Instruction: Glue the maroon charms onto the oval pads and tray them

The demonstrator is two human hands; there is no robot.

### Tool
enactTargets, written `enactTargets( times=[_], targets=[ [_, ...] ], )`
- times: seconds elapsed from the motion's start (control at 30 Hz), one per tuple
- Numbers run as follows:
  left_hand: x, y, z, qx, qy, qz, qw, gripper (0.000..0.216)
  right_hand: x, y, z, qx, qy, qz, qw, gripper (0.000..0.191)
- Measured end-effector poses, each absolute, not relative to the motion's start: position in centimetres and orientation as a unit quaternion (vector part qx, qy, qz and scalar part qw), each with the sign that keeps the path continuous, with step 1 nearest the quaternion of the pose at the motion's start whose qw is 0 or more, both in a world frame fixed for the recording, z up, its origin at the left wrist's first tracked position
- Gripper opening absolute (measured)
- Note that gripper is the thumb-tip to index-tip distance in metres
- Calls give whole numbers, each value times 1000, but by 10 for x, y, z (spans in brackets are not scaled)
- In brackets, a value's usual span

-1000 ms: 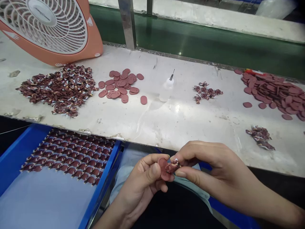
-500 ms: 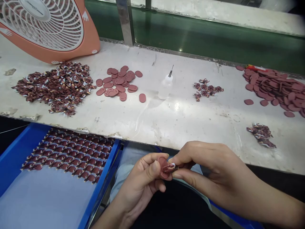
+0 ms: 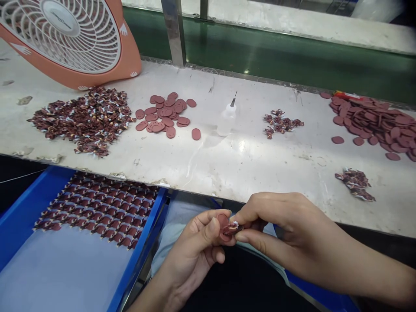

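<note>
My left hand [image 3: 198, 245] pinches a reddish-brown oval disc [image 3: 222, 222] between thumb and fingers. My right hand [image 3: 286, 229] is closed on a small dark-red printed piece [image 3: 234, 228], pressing it against that disc. Both are held below the front edge of the table, over my lap.

In front of me runs a long white worktable [image 3: 227, 169], scuffed and stained, with a chipped near edge. On its left lies a wide heap of dark-red printed pieces [image 3: 84, 119], and just beside it a loose cluster of reddish-brown ovals [image 3: 165, 115]. Near the middle stands a small clear squeeze bottle with a needle tip [image 3: 227, 119], upright. To its right lies a little scatter of printed pieces [image 3: 281, 122], and another small pile [image 3: 355, 182] sits nearer the front edge. A big heap of oval discs [image 3: 377, 125] fills the far right of the table.

An orange fan with a white grille [image 3: 71, 39] leans at the table's back left. Behind the table a metal post [image 3: 174, 30] rises in front of a glossy green surface [image 3: 292, 56], with a pale strip beyond it.

Under the table's edge at my left sits a blue tray [image 3: 22, 208], where finished dark-red pieces [image 3: 97, 208] lie in neat overlapping rows.
</note>
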State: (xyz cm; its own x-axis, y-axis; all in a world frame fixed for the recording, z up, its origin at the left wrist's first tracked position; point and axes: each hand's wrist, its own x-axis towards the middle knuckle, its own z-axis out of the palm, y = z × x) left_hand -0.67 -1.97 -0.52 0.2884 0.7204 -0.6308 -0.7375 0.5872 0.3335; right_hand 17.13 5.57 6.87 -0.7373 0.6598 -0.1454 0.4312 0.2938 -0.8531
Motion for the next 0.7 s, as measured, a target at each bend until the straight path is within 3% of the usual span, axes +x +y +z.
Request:
enactTargets(
  times=[0.5,0.7],
  targets=[
    [-7,-22,-17,-64,374,471,797,38,150,58,70,-351,-828,435,49,17],
    [-7,-24,-23,-53,366,479,796,28,146,57,68,-347,-832,432,27,15]
  ],
)
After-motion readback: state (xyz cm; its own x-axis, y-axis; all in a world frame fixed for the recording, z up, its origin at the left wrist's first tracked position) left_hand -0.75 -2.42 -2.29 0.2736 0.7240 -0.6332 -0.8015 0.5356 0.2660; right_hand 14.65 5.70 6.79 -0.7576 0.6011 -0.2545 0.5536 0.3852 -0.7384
